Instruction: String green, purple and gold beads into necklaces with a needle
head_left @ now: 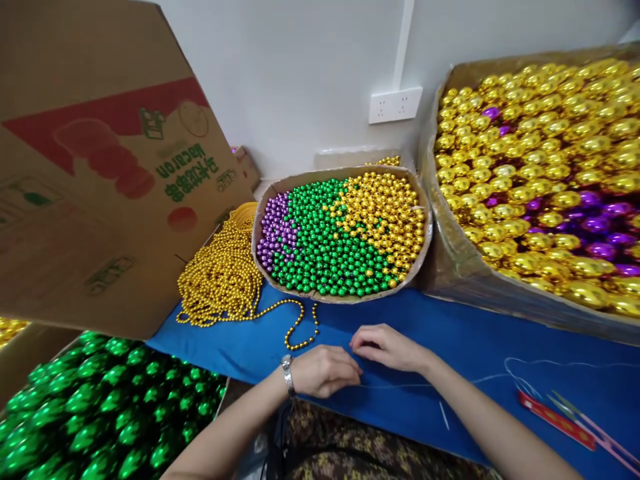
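Observation:
My left hand (325, 372), with a metal watch on the wrist, is closed low over the blue cloth (280, 333). A thin clear thread (395, 385) runs rightward from its fingertips, passing under my right forearm. Just right of it and slightly farther off is my right hand (390, 348), its fingers curled and thumb drawn toward the fingertips. Whatever those fingers pinch is too small to make out. Beyond my left hand, the loose end of a gold bead string (300, 343) curves over the cloth from a heap of gold bead strings (220, 280).
A cut-down box (306, 293) holds purple, green and gold beads. Larger gold and purple beads fill a big carton (450, 280) at right. Green beads (100, 407) lie below a tall cardboard flap (100, 253). Pink-handled scissors (597, 430), a red strip (555, 419) and a white stick (444, 415) lie right.

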### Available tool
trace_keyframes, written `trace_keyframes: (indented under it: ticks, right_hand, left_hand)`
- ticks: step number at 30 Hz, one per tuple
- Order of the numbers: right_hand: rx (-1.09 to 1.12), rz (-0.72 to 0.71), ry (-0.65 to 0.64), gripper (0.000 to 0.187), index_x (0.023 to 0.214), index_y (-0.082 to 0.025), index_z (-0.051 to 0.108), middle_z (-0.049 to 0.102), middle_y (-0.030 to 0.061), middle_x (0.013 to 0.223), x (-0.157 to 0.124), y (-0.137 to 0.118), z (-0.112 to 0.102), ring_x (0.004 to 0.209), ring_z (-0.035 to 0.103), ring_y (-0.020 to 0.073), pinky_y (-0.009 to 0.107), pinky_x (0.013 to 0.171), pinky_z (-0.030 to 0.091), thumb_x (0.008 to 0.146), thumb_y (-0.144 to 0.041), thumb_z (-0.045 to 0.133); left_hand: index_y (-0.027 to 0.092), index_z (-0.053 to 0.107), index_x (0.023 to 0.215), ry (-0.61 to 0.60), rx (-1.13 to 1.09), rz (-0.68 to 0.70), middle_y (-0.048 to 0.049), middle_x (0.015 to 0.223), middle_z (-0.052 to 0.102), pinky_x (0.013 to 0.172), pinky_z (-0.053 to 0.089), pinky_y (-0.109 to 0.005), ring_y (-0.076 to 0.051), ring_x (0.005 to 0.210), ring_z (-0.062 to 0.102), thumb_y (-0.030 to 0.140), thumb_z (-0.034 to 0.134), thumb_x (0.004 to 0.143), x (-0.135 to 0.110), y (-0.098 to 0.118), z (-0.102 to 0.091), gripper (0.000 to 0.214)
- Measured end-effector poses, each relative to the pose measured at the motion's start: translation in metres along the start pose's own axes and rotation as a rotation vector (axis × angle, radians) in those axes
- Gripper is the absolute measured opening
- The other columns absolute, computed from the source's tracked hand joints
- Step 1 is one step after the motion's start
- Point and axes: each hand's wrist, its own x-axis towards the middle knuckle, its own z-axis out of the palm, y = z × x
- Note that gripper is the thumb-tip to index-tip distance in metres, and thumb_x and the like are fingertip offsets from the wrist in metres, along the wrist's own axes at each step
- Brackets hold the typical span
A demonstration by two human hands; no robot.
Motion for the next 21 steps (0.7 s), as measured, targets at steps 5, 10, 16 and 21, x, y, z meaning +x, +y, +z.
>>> trace_keyframes:
  ticks: [5,10,16,21]
  right_hand:
    - [0.126,0.147,0.061,0.034,0.118,-0.017,0.052,0.067,0.0020,0.077,-0.010,0.002,0.004,0.062,0.064,0.0113,0.022,0.060,0.050,0.096,-0.034,0.034]
    - [0.205,0.149,0.033,0.038,0.124,-0.020,0.051,0.067,0.0008,0.078,-0.012,-0.002,0.009,0.063,0.063,0.0107,0.023,0.064,0.050,0.095,-0.038,0.035]
    - [0.173,0.222,0.134,0.032,0.087,-0.016,0.061,0.065,0.0008,0.073,-0.026,0.004,0.013,0.060,0.063,0.0114,0.020,0.054,0.048,0.093,-0.039,0.039]
    - [0.004,0.259,0.345,0.027,0.085,-0.019,0.058,0.064,0.0024,0.075,-0.038,0.006,0.011,0.064,0.062,0.0138,0.023,0.058,0.047,0.093,-0.036,0.039]
  left_hand:
    - [0.020,0.063,0.098,0.050,-0.107,0.000,-0.0114,0.101,0.069,0.091,0.047,-0.032,-0.019,0.106,0.060,0.021,0.042,0.089,0.002,0.000,-0.002,0.023]
    - [0.020,0.064,0.099,0.066,-0.144,0.042,-0.0121,0.102,0.068,0.094,0.046,-0.034,-0.020,0.108,0.059,0.021,0.043,0.089,0.009,0.007,-0.003,0.023]
    - [0.019,0.065,0.099,0.092,-0.146,-0.026,-0.0126,0.102,0.068,0.095,0.045,-0.035,-0.020,0.106,0.060,0.022,0.042,0.090,0.008,0.012,-0.008,0.025]
    - [0.018,0.064,0.096,0.282,-0.028,-0.223,-0.0107,0.104,0.066,0.087,0.048,-0.031,-0.019,0.097,0.062,0.029,0.046,0.089,0.003,-0.006,-0.003,0.022]
